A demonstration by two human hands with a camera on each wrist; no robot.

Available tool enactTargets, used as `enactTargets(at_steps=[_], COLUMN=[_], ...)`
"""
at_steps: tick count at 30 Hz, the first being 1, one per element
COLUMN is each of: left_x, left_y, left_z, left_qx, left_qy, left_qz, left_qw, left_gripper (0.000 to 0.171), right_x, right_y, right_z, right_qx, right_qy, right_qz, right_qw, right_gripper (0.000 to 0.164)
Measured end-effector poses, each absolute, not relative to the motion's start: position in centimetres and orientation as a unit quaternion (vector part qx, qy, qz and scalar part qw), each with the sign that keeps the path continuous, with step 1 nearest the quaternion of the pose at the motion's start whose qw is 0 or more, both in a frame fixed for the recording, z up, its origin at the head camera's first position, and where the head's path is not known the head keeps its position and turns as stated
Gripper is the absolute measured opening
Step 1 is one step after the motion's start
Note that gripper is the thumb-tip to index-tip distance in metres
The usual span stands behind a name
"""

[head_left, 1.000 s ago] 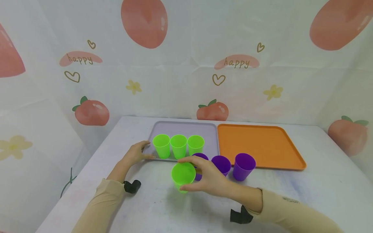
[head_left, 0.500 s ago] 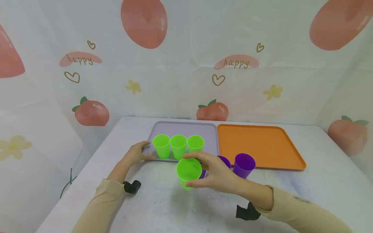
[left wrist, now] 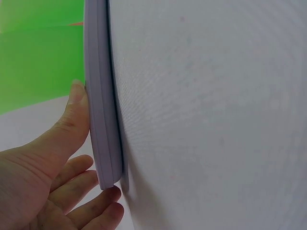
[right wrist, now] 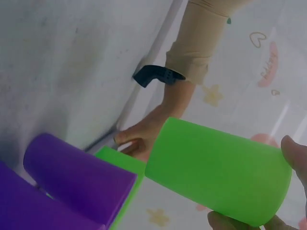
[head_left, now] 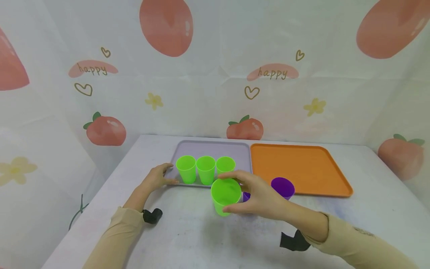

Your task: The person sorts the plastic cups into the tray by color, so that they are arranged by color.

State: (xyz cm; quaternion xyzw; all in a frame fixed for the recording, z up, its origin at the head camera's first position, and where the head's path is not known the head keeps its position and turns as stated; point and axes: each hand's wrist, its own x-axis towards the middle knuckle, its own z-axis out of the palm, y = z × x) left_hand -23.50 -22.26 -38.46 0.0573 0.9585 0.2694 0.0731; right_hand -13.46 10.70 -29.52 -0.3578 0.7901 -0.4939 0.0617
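Observation:
My right hand (head_left: 262,198) pinches a bright green plastic cup (head_left: 223,201) near its rim, thumb on the near side and fingers on the far side. The cup is held above the table, mouth up. In the right wrist view the same cup (right wrist: 218,170) hangs beside a purple cup (right wrist: 79,172). My left hand (head_left: 157,177) holds the near left corner of the lilac-grey tray (head_left: 215,145). Its thumb (left wrist: 76,110) presses the front rim while the fingers curl about the corner. Three green cups (head_left: 206,173) stand upright in a row on that tray.
An orange tray (head_left: 295,164) lies against the grey tray's right side. Purple cups stand in front of the trays; one (head_left: 283,186) shows at the right, while the others are mostly hidden behind my right hand. A patterned cloth (head_left: 215,93) hangs behind the white table (head_left: 188,239).
My right hand has carried the green cup rightward and slightly away from me, toward the grey tray, covering more of the purple cups. The left hand has stayed at the tray corner.

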Motion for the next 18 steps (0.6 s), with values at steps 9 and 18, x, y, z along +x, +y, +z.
enactTargets(at_steps=[9,18], left_x=[-23.5,-23.5], left_y=[-22.2,-22.2], left_z=[-38.4,-38.4], left_qx=[0.059,0.056], left_qy=[0.959,0.958], left_qz=[0.268,0.272], left_qw=[0.072,0.073], left_gripper=[0.077,0.077], right_x=[-14.0,-15.1], right_y=[12.1,13.3], right_z=[-28.1,-27.5], right_qx=[-0.346,-0.364], right_qy=[0.796,0.775], right_qz=[-0.493,-0.513], right_qw=[0.055,0.064], right_gripper=[0.065,0.066])
